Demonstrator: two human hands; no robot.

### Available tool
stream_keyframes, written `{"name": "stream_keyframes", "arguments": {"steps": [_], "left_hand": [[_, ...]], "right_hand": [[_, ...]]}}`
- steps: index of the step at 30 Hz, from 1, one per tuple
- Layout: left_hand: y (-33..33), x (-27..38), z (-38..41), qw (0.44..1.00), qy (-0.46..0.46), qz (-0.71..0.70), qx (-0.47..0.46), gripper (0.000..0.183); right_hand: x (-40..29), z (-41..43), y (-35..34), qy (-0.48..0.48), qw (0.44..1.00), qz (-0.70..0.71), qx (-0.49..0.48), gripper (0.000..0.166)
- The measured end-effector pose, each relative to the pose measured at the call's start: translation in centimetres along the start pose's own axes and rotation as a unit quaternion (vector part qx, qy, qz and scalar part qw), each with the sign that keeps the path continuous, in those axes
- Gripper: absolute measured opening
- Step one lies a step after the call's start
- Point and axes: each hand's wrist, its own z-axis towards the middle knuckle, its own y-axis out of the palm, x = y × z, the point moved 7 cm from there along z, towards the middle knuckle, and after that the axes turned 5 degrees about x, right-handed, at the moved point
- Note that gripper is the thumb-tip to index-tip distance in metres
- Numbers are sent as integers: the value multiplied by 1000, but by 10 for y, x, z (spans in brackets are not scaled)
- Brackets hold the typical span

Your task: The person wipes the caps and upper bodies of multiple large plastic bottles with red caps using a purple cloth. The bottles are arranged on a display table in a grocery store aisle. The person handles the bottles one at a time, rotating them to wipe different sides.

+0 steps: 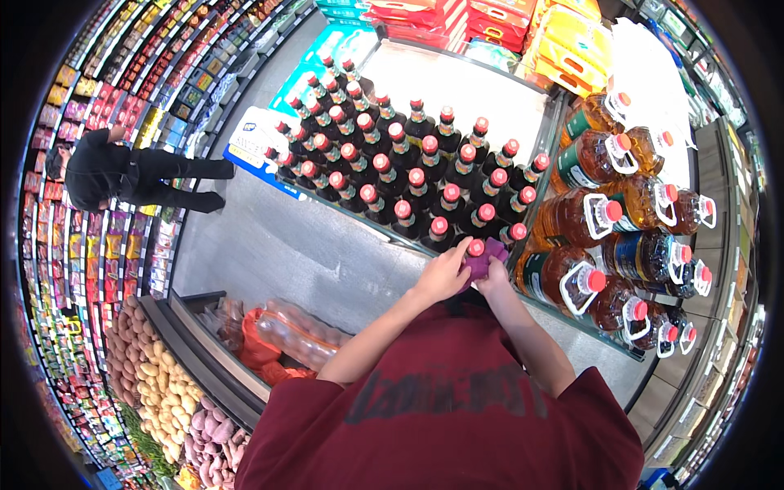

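Observation:
Both hands are at the near edge of a display of dark glass bottles with red caps. My left hand touches one red-capped bottle near its neck, fingers around its left side. A purple cloth is wrapped partly round the same bottle, and my right hand grips it from the right. The body of this bottle is mostly hidden by the cloth and the hands. Other bottles stand upright in rows just beyond.
Large oil jugs with white handles stand to the right, beyond a glass divider. Bins of potatoes lie at lower left, near bagged produce. A person in dark clothes stands by packed shelves. Red and yellow packages are stacked behind.

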Motion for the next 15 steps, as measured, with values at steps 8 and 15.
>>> {"name": "stream_keyframes", "arguments": {"steps": [8,15], "left_hand": [[1,8,35,995,-12,81,-60,47],[1,6,50,993,-14,88,-72,43]], "right_hand": [[15,15,-10,35,996,-41,69,33],[20,24,-15,69,991,-89,67,29]]}}
